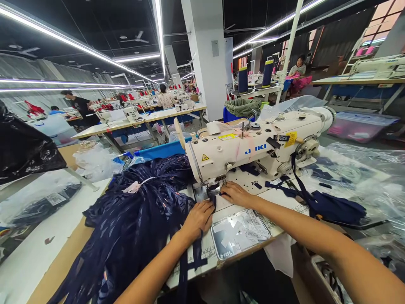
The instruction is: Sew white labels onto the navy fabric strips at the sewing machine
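Observation:
A white sewing machine stands on the table in front of me. My left hand lies on a narrow navy fabric strip, fingers curled and pressed onto it just in front of the needle. My right hand rests on the machine bed right beside the presser foot, fingers pinching the strip's end. A big heap of navy fabric lies to the left of my hands.
A clear plastic tray of labels sits by the table's front edge. More navy pieces and clear plastic bags lie to the right. Thread cones stand behind the machine. Other people work at distant tables.

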### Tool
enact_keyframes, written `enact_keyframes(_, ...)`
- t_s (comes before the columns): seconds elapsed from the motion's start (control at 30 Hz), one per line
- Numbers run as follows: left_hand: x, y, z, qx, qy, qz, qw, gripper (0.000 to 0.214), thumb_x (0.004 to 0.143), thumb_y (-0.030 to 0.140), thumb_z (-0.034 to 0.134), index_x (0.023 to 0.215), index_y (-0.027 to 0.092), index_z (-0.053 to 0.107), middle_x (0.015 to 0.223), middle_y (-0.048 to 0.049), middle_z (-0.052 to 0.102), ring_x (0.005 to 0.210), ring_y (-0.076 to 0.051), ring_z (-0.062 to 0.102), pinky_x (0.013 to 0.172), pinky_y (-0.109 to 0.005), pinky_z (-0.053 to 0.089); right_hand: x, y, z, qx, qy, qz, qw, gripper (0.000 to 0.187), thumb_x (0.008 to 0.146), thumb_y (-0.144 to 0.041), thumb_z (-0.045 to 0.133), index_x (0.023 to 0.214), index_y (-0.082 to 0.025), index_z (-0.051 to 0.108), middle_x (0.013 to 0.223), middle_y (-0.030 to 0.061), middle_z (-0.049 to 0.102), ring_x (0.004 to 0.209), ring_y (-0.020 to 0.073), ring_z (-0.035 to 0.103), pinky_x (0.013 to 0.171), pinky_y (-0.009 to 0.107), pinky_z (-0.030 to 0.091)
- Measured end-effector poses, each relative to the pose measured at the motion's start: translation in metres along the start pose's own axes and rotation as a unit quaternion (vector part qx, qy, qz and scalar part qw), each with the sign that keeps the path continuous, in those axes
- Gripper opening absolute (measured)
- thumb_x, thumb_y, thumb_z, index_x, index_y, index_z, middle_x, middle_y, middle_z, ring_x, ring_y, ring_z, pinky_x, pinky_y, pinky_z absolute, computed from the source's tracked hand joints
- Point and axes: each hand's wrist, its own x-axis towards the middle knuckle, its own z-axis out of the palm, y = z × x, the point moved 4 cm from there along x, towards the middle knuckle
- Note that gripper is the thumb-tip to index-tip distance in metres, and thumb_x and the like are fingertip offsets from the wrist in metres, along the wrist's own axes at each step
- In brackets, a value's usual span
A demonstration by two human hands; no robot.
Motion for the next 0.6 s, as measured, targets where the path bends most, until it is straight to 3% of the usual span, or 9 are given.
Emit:
enact_keyframes(0.17, -0.005, 0.004, 0.004, 0.043, -0.042, 0.011, 0.998, 0.034, 0.076, 0.007, 0.043, 0.108, 0.008, 0.053, 0.111, -0.0135, 0.058, 0.108, -0.025, 0.05, 0.092, -0.037, 0.043, 0.017, -0.02, 0.008, -0.063, -0.054, -0.016, 0.996, 0.01, 0.082, -0.014, 0.049, 0.085, -0.013, 0.059, 0.087, 0.0085, 0.059, 0.081, 0.0185, 0.053, 0.072, 0.029, 0.042)
enact_keyframes(0.33, -0.005, 0.008, 0.006, 0.078, -0.09, 0.002, 0.993, 0.037, 0.077, 0.006, 0.044, 0.113, 0.006, 0.05, 0.116, -0.0152, 0.055, 0.11, -0.025, 0.049, 0.094, -0.035, 0.042, 0.023, -0.029, 0.01, -0.058, -0.088, -0.021, 0.994, 0.015, 0.081, -0.008, 0.045, 0.087, -0.013, 0.058, 0.092, 0.0094, 0.058, 0.083, 0.0195, 0.052, 0.069, 0.029, 0.04)
enact_keyframes(0.47, -0.003, 0.011, 0.005, 0.089, -0.111, -0.018, 0.99, 0.035, 0.077, 0.008, 0.045, 0.111, 0.006, 0.052, 0.121, -0.0172, 0.051, 0.111, -0.027, 0.048, 0.093, -0.037, 0.041, 0.025, -0.025, 0.011, 0.01, -0.112, -0.001, 0.994, 0.017, 0.083, -0.007, 0.04, 0.082, -0.013, 0.056, 0.089, 0.0097, 0.057, 0.08, 0.0184, 0.05, 0.068, 0.028, 0.036)
enact_keyframes(0.6, 0.003, 0.012, 0.003, 0.09, -0.126, -0.031, 0.987, 0.025, 0.079, 0.01, 0.044, 0.1, 0.009, 0.056, 0.125, -0.017, 0.047, 0.11, -0.027, 0.048, 0.091, -0.038, 0.041, 0.029, -0.019, 0.01, 0.079, -0.14, 0.033, 0.986, 0.015, 0.083, -0.011, 0.042, 0.075, -0.016, 0.053, 0.076, 0.0032, 0.056, 0.07, 0.0142, 0.049, 0.061, 0.024, 0.033)
